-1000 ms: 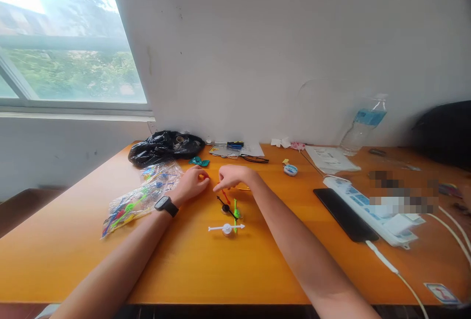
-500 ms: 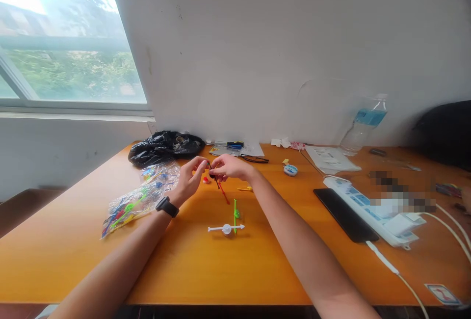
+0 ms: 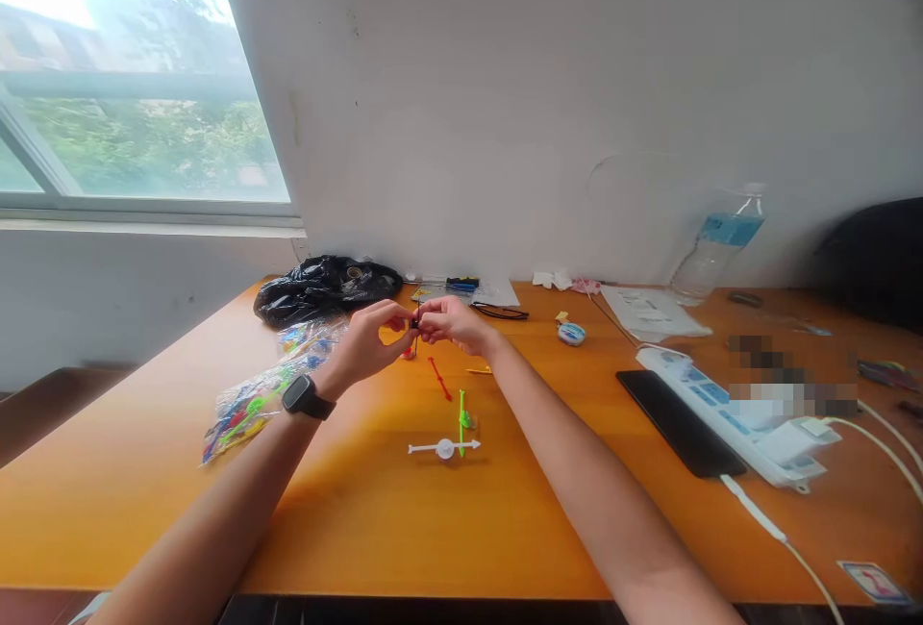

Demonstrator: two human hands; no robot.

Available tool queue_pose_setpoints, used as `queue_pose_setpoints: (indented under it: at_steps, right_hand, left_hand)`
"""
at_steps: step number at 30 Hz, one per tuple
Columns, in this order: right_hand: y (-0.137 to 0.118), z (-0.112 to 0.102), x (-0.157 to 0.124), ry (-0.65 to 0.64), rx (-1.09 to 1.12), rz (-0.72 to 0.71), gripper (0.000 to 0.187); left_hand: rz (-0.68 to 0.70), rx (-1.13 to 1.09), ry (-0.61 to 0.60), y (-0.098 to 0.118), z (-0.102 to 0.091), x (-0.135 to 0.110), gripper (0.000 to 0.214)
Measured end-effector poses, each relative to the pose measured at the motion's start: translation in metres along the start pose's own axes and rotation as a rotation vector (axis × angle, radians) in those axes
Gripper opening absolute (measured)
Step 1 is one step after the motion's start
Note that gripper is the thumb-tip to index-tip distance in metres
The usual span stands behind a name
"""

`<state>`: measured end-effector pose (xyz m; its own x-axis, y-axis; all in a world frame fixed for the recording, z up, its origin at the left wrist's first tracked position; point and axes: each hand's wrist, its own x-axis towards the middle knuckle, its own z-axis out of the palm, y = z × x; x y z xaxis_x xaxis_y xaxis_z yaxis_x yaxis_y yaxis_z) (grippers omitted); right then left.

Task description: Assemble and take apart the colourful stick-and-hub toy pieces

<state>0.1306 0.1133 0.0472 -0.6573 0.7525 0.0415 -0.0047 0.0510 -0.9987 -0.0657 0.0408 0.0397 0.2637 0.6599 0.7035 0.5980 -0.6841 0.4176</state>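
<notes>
Above the far middle of the table, my left hand (image 3: 371, 337) and my right hand (image 3: 453, 322) meet, fingers pinched on a small black arrow spinner (image 3: 416, 325). Its thin black pointer stands roughly upright between the fingertips. Partly behind the left fingers is a small red piece (image 3: 409, 353). Below the hands lies a red arrow (image 3: 439, 380), with a yellow piece (image 3: 479, 371) to its right beneath my right wrist. Nearer to me sit a green arrow spinner (image 3: 462, 421) and a white arrow spinner (image 3: 445, 449), close together.
A clear plastic bag of coloured pieces (image 3: 266, 394) lies left, with a black plastic bag (image 3: 328, 288) behind. To the right are a black phone (image 3: 678, 423), a white power strip (image 3: 710, 404) with cables, and a plastic bottle (image 3: 713, 255). A tape dispenser (image 3: 571, 333) is farther back.
The black spinner has turned from slanted to nearly upright in my fingers. My left hand has rotated, its wrist shifting left. The red arrow on the table is now more fully visible.
</notes>
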Motion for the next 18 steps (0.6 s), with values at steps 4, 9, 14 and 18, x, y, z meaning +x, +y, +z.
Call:
queue_pose_setpoints:
  at_steps: [4, 9, 14, 18]
  right_hand:
    - [0.012, 0.001, 0.003, -0.042, -0.088, 0.003, 0.013]
    - [0.030, 0.011, 0.006, -0.118, -0.330, 0.037, 0.011]
    - [0.029, 0.004, 0.005, -0.081, -0.588, 0.178, 0.010]
    - [0.022, -0.009, 0.001, -0.013, -0.761, 0.308, 0.022]
  left_hand:
    - [-0.011, 0.031, -0.092, 0.002, 0.003, -0.004, 0.006]
    - [-0.050, 0.058, -0.141, 0.000, 0.018, -0.020, 0.006]
    - [-0.192, -0.133, -0.229, -0.015, 0.020, -0.035, 0.003]
    - [-0.213, -0.198, -0.351, -0.024, 0.014, -0.037, 0.013]
